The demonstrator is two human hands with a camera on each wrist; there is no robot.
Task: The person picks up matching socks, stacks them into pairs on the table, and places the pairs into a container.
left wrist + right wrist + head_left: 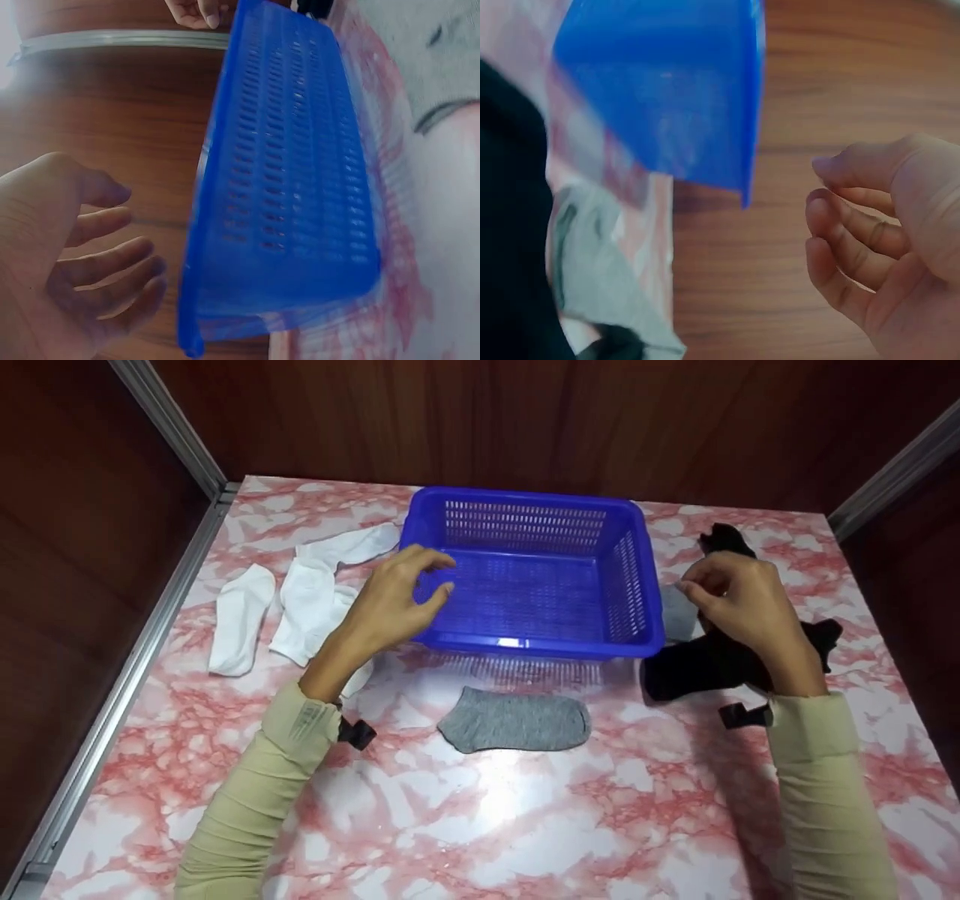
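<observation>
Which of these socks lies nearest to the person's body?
The grey sock in front of the blue basket; the white socks lie farther back at left, the black socks and another grey sock at right.

Single sock (516, 721) before the basket (541, 646)

Blue basket (525, 592) lies open above, walled around.

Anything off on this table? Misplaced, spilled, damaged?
No visible spill or damage. One mild oddity: a pale grey sock sits among the black socks right of the blue basket, while a darker grey sock lies alone in front.
</observation>
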